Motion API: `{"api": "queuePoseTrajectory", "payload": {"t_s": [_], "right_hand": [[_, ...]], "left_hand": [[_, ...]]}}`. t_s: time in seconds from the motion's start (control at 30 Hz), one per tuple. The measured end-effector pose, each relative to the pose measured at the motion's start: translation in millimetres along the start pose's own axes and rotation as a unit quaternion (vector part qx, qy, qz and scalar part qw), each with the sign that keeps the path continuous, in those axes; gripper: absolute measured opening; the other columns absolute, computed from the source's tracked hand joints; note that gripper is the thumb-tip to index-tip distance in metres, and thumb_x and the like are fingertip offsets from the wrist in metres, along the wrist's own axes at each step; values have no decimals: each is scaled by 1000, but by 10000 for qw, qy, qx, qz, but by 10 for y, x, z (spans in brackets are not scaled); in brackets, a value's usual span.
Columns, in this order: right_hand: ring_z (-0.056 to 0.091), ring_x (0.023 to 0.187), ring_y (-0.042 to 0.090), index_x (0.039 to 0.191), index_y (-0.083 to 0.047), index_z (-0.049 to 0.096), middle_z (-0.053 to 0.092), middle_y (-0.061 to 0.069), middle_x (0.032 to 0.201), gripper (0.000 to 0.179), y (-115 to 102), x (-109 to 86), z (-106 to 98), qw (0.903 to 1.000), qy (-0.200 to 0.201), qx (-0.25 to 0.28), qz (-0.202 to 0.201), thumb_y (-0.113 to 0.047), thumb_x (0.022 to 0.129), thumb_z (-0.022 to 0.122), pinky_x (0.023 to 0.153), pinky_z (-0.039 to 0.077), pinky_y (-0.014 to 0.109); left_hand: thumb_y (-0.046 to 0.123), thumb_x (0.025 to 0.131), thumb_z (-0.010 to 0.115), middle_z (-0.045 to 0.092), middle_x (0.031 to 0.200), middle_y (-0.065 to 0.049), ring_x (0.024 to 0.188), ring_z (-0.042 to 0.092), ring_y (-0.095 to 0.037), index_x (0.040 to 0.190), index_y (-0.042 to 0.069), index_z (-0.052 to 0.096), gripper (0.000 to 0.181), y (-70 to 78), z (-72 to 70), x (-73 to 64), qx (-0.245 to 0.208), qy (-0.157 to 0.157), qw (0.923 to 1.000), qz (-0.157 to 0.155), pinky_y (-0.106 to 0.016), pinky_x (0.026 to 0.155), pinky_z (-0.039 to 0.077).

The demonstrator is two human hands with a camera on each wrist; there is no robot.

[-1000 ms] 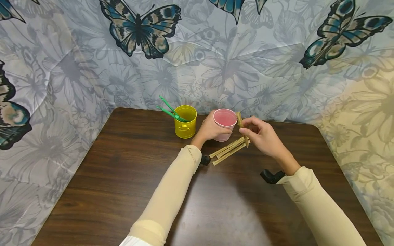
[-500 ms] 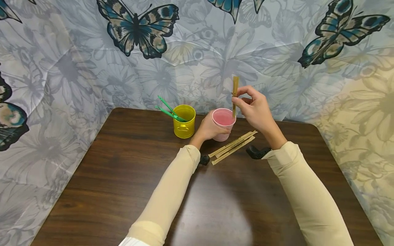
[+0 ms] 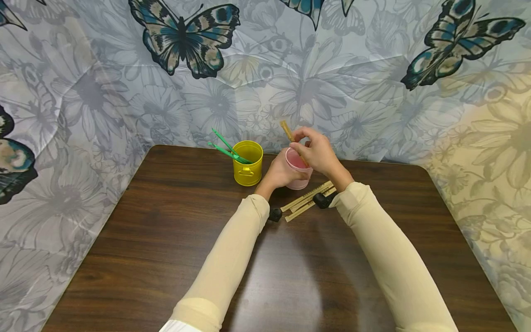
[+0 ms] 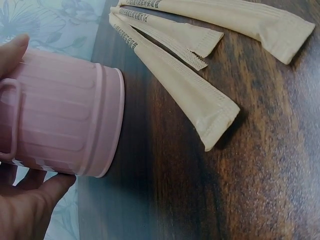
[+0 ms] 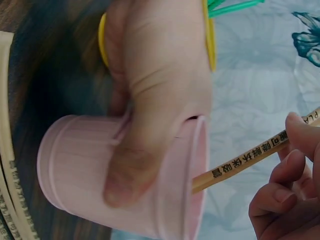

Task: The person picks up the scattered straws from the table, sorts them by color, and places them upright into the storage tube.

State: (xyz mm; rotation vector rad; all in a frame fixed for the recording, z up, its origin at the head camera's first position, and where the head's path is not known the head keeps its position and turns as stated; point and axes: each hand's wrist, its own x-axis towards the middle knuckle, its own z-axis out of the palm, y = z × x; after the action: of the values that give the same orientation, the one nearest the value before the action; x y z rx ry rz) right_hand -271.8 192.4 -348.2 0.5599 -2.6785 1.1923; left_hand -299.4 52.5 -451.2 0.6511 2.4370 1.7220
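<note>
My left hand [image 3: 279, 171] grips a small pink bucket [image 3: 297, 184] near the table's back edge, its thumb across the ribbed side in the right wrist view. Above the rim, my right hand [image 3: 317, 151] pinches a paper-wrapped straw [image 3: 286, 131] between thumb and fingers. The straw leans, with its lower end inside the bucket; dark printing runs along the wrapper [image 5: 245, 158]. Several more wrapped straws [image 3: 302, 205] lie side by side on the table, just in front of the bucket and partly under my right wrist.
A yellow bucket [image 3: 248, 176] stands left of my left hand, with thin green sticks [image 3: 227, 152] leaning out of it. Behind the dark wooden table [image 3: 166, 221] hangs a butterfly-patterned cloth [image 3: 311, 69]. A black wrist device [image 3: 322, 200] sits low over the straws.
My right hand lifted the straw from beside the bucket, stood it upright over the rim, then moved left and lowered its end inside. My left hand stays on the bucket.
</note>
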Motion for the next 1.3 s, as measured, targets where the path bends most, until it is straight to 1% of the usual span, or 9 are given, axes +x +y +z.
{"api": "queuePoseTrajectory", "payload": {"t_s": [0.13,0.37,0.43,0.53,0.67,0.77,0.83,1.1,1.3], "right_hand": [[58,74,20,115,-10,66,69,10,112,20,51,-23,33,9999,-78,-11,141,-17,97,71,63,47,25],[64,95,28,120,-10,67,68,11,114,24,51,-93,-6,9998,-142,136,73,-15,97,70,84,52,37],[63,92,27,119,-10,67,68,9,113,24,42,-151,-40,9998,-161,116,82,-15,96,71,81,51,36],[57,75,21,119,-10,68,69,8,109,23,42,-272,-98,9997,-234,-37,97,-19,98,70,67,47,29],[49,60,16,113,-12,69,68,7,91,19,86,-482,-152,9989,-311,-328,-76,-24,97,70,53,41,26],[53,62,14,107,-13,71,68,4,85,15,160,-658,-155,9973,-416,-494,-340,-21,95,73,55,44,24],[55,65,12,105,-13,73,72,2,90,13,225,-757,-136,9960,-557,-494,-486,-18,93,75,58,47,22],[52,64,13,94,-16,74,73,-3,90,5,503,-991,36,9901,-1210,-488,-516,-19,91,77,58,44,22],[63,83,19,97,-9,75,71,0,96,10,693,-1075,185,9826,-1412,-932,-768,-15,90,78,73,52,31]], "left_hand": [[22,72,92,63,131,-3,114,64,-18,140,16,49,81,-12,6,4,-123,-48,9998,128,-30,99,55],[24,74,92,63,135,1,122,64,-22,141,21,52,78,17,-2,-23,-188,-19,9998,-7,-32,104,52],[24,74,92,61,138,0,125,62,-22,144,20,50,81,25,-1,-30,-144,-18,9999,-61,-33,107,51],[23,74,92,59,141,-1,125,61,-20,146,19,48,85,26,-3,-36,-85,-17,9999,-139,-34,108,51],[24,72,93,64,136,-3,121,63,-18,142,16,54,81,22,-4,-29,-133,36,9999,-35,-32,106,52],[24,70,94,66,132,-4,119,64,-18,139,14,56,79,24,-4,-36,-176,66,9998,24,-31,105,52],[25,70,95,66,133,-4,119,64,-18,140,14,55,82,17,-10,-43,-168,88,9998,-7,-31,105,52],[18,69,95,69,129,-4,118,65,-18,138,13,56,79,-23,-10,-26,-72,40,9999,63,-31,104,53],[24,68,96,69,129,-3,119,65,-17,139,15,56,82,-13,-17,-17,-3,38,10000,-44,-29,104,52]]}}
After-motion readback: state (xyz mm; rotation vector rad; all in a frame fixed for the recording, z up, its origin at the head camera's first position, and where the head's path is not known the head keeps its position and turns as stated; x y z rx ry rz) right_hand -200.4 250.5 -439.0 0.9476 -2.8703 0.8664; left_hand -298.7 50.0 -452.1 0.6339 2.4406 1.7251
